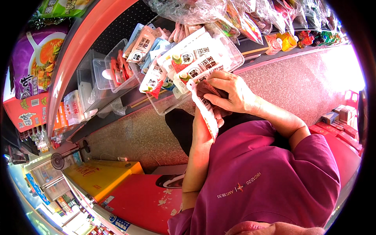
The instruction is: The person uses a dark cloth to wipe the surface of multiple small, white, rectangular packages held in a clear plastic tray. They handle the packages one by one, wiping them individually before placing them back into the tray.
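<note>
Upright in my left hand [199,129] is a white snack packet [208,113] with dark print, its lower edge near my shirt. The fingers of this hand are partly hidden behind the packet. My right hand [231,92] pinches a bunched brown cloth [206,89] and presses it on the packet's face. Just beyond both hands, several similar white packets [184,55] with red and green pictures lie overlapping on a clear plastic bin [161,110], which juts past the shelf edge.
Other clear bins [105,64] with small packets stand to the left. Plastic-wrapped goods [188,11] and colourful bottle-shaped items [289,41] line the shelf at the top right. A yellow box [103,178] and a red surface [143,203] are at the lower left, beside the speckled floor [129,139].
</note>
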Available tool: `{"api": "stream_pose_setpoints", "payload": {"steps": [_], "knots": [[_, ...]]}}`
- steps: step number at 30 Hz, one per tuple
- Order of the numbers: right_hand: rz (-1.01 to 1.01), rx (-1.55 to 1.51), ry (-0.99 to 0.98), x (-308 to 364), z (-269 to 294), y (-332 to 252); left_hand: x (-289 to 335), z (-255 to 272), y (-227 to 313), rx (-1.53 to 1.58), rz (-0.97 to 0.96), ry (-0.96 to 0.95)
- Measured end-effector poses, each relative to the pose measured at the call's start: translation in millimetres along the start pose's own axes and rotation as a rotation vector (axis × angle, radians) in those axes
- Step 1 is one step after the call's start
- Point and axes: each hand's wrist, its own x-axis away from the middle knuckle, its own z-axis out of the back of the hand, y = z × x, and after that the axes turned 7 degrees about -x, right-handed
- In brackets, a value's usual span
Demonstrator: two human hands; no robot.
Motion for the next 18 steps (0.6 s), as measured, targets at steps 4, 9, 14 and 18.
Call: {"api": "stream_pose_setpoints", "payload": {"steps": [4,9,14,18], "knots": [[-0.004,-0.003,-0.014,-1.2,0.8,-1.1,-2.1,3.0,-0.6,0.007,-0.028,-0.081],[0.01,-0.002,-0.011,-1.7,1.3,-0.4,-2.7,3.1,-1.0,0.015,-0.044,-0.095],[0.008,-0.016,-0.021,-1.9,1.3,1.3,-3.3,3.8,-0.6,0.017,-0.043,-0.11],[0.014,-0.022,-0.014,-2.9,1.0,0.7,-5.0,6.6,-3.3,0.035,-0.059,-0.096]]}}
